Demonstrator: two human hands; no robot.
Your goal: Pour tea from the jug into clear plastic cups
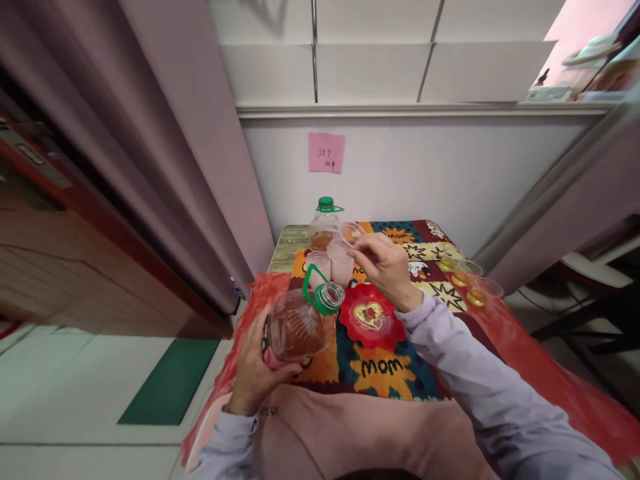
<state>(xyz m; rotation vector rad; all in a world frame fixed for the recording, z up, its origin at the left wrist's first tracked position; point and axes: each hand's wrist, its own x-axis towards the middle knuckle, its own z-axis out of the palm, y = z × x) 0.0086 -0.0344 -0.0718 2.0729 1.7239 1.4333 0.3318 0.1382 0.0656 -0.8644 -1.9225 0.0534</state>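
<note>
My left hand (255,370) grips the base of a clear plastic jug (299,325) with amber liquid inside. The jug is tilted away from me, its open mouth and green handle ring toward the cups. My right hand (386,267) is closed on a clear plastic cup (351,235), holding it tipped above the table. Two more clear cups (330,265) stand just beyond the jug's mouth. A red flower-shaped plate (373,316) lies under my right wrist. A second jug with a green cap (324,225) stands at the back.
A colourful patterned cloth (385,370) covers the small table, with red plastic sheeting (540,373) hanging over its edges. Three small clear cups holding yellow liquid (467,277) sit at the right. A pink note (327,152) is stuck on the wall behind. A curtain hangs at left.
</note>
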